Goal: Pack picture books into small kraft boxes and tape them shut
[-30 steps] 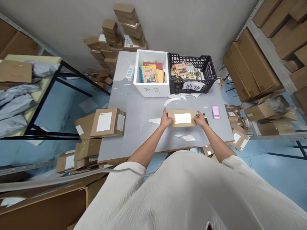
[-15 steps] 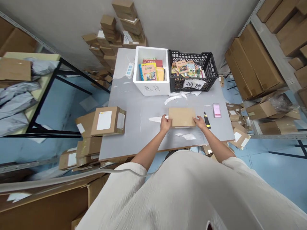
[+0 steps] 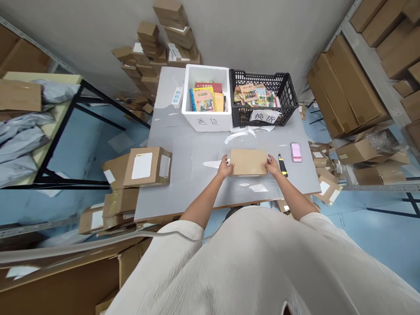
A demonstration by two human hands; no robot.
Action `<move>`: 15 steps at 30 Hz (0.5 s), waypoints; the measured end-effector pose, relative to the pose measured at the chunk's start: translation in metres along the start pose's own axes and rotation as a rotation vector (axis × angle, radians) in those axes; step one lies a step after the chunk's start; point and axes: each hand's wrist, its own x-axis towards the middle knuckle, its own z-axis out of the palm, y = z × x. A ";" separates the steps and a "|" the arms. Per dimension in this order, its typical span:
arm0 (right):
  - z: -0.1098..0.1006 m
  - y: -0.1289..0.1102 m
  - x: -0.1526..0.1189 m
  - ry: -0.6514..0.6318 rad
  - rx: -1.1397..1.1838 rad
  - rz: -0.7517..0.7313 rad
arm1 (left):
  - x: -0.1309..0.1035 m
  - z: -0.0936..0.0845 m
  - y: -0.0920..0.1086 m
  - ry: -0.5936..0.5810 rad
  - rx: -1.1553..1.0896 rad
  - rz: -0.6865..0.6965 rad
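Observation:
A flat brown cardboard box [image 3: 248, 162] is held between my two hands over the grey table [image 3: 190, 175]. My left hand [image 3: 225, 166] grips its left end, and my right hand [image 3: 271, 165] grips the right end. Just right of my right hand is a black and yellow cutter [image 3: 282, 165], with a phone [image 3: 295, 152] showing a pink screen beyond it. Torn white paper scraps [image 3: 258, 187] are in front of the box, and another white piece [image 3: 212, 164] sticks out beside my left hand.
At the table's back stand a white foam bin [image 3: 206, 121] and a black crate [image 3: 288, 105], both holding books. A power strip [image 3: 177, 97] is left of the bin. A larger carton [image 3: 147, 166] sits at the left edge. Stacked cartons and shelves surround the table.
My right hand's fingers have shifted slightly up along the box's right end. The box and my left hand have barely moved.

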 end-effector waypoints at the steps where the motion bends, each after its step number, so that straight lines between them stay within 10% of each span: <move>1: -0.001 -0.001 -0.002 -0.015 0.014 -0.004 | -0.001 0.000 0.001 -0.023 -0.022 0.011; 15: -0.020 -0.029 0.007 0.129 -0.103 -0.127 | -0.008 0.005 0.032 0.109 -0.122 0.068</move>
